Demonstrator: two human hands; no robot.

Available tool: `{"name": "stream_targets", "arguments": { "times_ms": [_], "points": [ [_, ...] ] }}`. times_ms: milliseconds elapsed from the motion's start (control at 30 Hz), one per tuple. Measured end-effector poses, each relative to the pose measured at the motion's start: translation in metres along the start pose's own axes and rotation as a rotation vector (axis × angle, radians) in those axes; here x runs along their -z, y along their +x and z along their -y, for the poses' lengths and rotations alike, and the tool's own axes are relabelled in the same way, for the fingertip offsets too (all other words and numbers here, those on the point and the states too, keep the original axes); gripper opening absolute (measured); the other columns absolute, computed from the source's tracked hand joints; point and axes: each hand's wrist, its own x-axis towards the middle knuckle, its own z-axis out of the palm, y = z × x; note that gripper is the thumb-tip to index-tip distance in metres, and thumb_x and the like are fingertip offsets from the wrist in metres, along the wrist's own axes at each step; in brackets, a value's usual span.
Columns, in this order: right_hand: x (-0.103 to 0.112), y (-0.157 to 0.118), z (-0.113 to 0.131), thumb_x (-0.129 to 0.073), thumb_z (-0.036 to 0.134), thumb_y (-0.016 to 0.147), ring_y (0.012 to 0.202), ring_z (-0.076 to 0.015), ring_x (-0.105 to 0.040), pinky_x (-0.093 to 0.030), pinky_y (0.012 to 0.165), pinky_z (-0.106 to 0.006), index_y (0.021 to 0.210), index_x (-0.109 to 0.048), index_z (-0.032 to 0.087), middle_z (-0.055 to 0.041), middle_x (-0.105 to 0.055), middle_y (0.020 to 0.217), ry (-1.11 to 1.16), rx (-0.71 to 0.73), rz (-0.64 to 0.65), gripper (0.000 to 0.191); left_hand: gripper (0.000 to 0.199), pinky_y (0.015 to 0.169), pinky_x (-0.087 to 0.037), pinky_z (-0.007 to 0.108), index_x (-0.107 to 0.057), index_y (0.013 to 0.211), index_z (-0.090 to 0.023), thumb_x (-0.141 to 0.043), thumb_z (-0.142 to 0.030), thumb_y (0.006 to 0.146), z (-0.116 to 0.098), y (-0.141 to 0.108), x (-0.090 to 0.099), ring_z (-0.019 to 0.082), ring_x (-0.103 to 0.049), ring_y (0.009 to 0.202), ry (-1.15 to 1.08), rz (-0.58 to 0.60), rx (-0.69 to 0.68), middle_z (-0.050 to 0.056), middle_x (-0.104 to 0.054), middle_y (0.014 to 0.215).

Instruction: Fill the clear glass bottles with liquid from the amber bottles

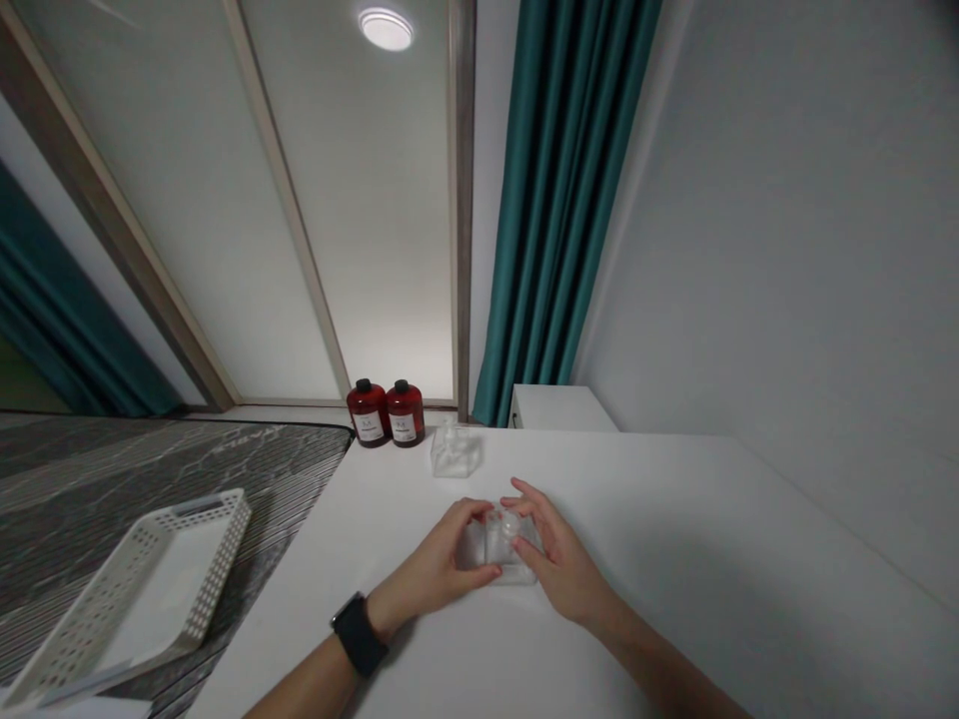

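Well left of the left hand point(446, 559) we see a white basket point(219, 564), its sides pierced and its pale base showing. Beyond that hand, two red bottles point(368, 414) stand upright side by side, apparently set back to leave working room; both are capped, and we cannot tell how full they are. The left hand curls around the left side of a clear bottle point(497, 546) on the table point(360, 539), likely to steady it. Ahead of the hands stands a far bottle point(455, 457), also clear; we make out no contents. The right hand point(560, 559) bends around the clear bottle's knob point(510, 524), fingers parted, seemingly to control the top. What this bottle holds, we cannot tell.
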Motion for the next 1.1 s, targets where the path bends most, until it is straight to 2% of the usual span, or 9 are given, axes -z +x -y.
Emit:
{"name": "stream_targets", "arguments": {
  "times_ms": [67, 267, 433, 667, 767, 867, 1000, 1067, 1100],
  "points": [
    [0.001, 0.0, 0.001, -0.06, 0.039, 0.095, 0.134, -0.0244, -0.05, -0.03, 0.118, -0.051, 0.148, -0.036, 0.033, -0.0074, -0.062, 0.117, -0.006, -0.001, -0.002, 0.058, 0.061, 0.107, -0.041, 0.045, -0.047, 0.134, -0.021, -0.076, -0.024, 0.081, -0.001, 0.0, 0.001, 0.029, -0.054, 0.119, -0.001, 0.008, -0.001, 0.012, -0.057, 0.13],
    [0.011, 0.003, 0.008, -0.061, 0.043, 0.095, 0.138, -0.0254, -0.047, -0.027, 0.118, -0.053, 0.151, -0.032, 0.034, -0.0101, -0.065, 0.127, 0.024, -0.084, 0.109, 0.064, 0.057, 0.109, -0.039, 0.044, -0.049, 0.132, -0.023, -0.076, -0.024, 0.082, -0.004, 0.002, 0.008, 0.028, -0.053, 0.121, -0.041, 0.076, -0.004, 0.01, -0.058, 0.13],
    [0.005, 0.001, 0.003, -0.06, 0.046, 0.095, 0.135, -0.0258, -0.051, -0.031, 0.117, -0.051, 0.149, -0.037, 0.032, -0.009, -0.066, 0.119, 0.016, -0.015, 0.05, 0.06, 0.059, 0.107, -0.039, 0.045, -0.047, 0.135, -0.022, -0.075, -0.025, 0.084, -0.002, -0.001, 0.003, 0.029, -0.053, 0.12, -0.048, 0.048, -0.021, 0.01, -0.056, 0.129],
    [-0.004, -0.002, -0.002, -0.055, 0.039, 0.098, 0.131, -0.0239, -0.054, -0.036, 0.115, -0.046, 0.148, -0.04, 0.03, -0.0094, -0.065, 0.123, -0.059, -0.003, 0.004, 0.053, 0.057, 0.105, -0.041, 0.045, -0.046, 0.132, -0.021, -0.074, -0.025, 0.082, -0.003, -0.004, -0.007, 0.029, -0.052, 0.118, -0.026, -0.037, -0.019, 0.011, -0.055, 0.126],
    [-0.002, -0.001, 0.001, -0.054, 0.032, 0.097, 0.129, -0.0235, -0.055, -0.038, 0.114, -0.045, 0.146, -0.042, 0.029, -0.0098, -0.064, 0.128, -0.13, -0.01, -0.014, 0.05, 0.056, 0.099, -0.043, 0.044, -0.049, 0.122, -0.02, -0.079, -0.024, 0.075, -0.004, -0.002, -0.012, 0.029, -0.054, 0.111, 0.029, -0.128, 0.056, 0.009, -0.058, 0.118],
    [0.004, 0.003, 0.004, -0.057, 0.026, 0.093, 0.128, -0.0246, -0.054, -0.039, 0.113, -0.045, 0.136, -0.054, 0.027, -0.0095, -0.06, 0.133, -0.276, 0.032, -0.056, 0.043, 0.045, 0.089, -0.045, 0.041, -0.053, 0.107, -0.02, -0.08, -0.028, 0.073, -0.008, -0.002, -0.009, 0.027, -0.056, 0.098, 0.131, -0.185, 0.131, 0.006, -0.061, 0.105],
    [0.013, 0.009, 0.002, -0.061, 0.024, 0.086, 0.115, -0.0256, -0.058, -0.047, 0.104, -0.045, 0.125, -0.061, 0.025, -0.0084, -0.059, 0.119, -0.385, 0.051, -0.199, 0.038, 0.025, 0.083, -0.044, 0.037, -0.053, 0.087, -0.021, -0.074, -0.033, 0.08, -0.012, -0.006, 0.005, 0.025, -0.056, 0.089, 0.215, -0.092, 0.099, 0.003, -0.061, 0.091],
    [0.015, 0.01, 0.0, -0.059, 0.023, 0.087, 0.102, -0.0236, -0.06, -0.051, 0.095, -0.043, 0.121, -0.062, 0.025, -0.0069, -0.059, 0.109, -0.387, 0.038, -0.244, 0.035, 0.028, 0.087, -0.045, 0.039, -0.055, 0.097, -0.021, -0.075, -0.03, 0.079, -0.012, -0.007, 0.009, 0.026, -0.056, 0.097, 0.205, -0.083, 0.043, 0.005, -0.062, 0.101],
    [0.015, 0.01, -0.001, -0.057, 0.023, 0.088, 0.096, -0.0225, -0.061, -0.052, 0.091, -0.041, 0.12, -0.063, 0.025, -0.0062, -0.058, 0.105, -0.377, 0.038, -0.244, 0.032, 0.039, 0.091, -0.046, 0.04, -0.055, 0.109, -0.021, -0.077, -0.028, 0.078, -0.011, -0.008, 0.009, 0.028, -0.056, 0.105, 0.192, -0.086, 0.018, 0.008, -0.061, 0.111]
  ]
}}
